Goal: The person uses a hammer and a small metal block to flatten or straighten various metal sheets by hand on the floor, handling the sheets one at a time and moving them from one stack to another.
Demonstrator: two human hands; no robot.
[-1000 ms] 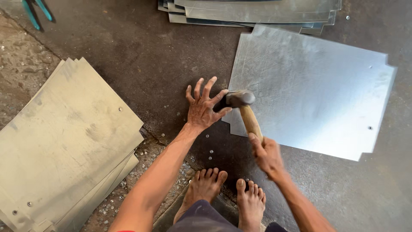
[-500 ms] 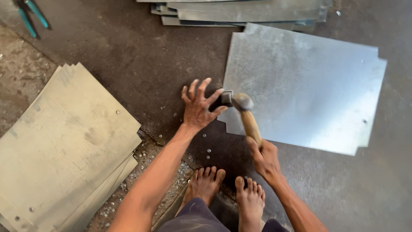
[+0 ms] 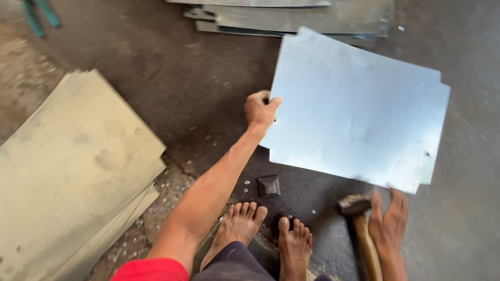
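My left hand (image 3: 260, 110) grips the left edge of a large shiny metal sheet (image 3: 359, 109) with notched corners, which lies tilted over the dark floor. My right hand (image 3: 389, 222) is low at the right, fingers stretched out and apart, fingertips near the sheet's lower edge. A wooden-handled hammer (image 3: 359, 224) lies on the floor right beside that hand, its head pointing at the sheet. A small dark square metal block (image 3: 269, 186) sits on the floor in front of my bare feet (image 3: 265, 231).
A stack of dull metal sheets (image 3: 73, 171) lies at the left. More sheets (image 3: 291, 18) are piled at the top edge. Teal tool handles (image 3: 39, 15) show at the top left. Small bits of metal lie scattered around the block.
My left hand left the floor by the hammer head and took the sheet's edge. My right hand released the hammer, which now lies on the floor to the right.
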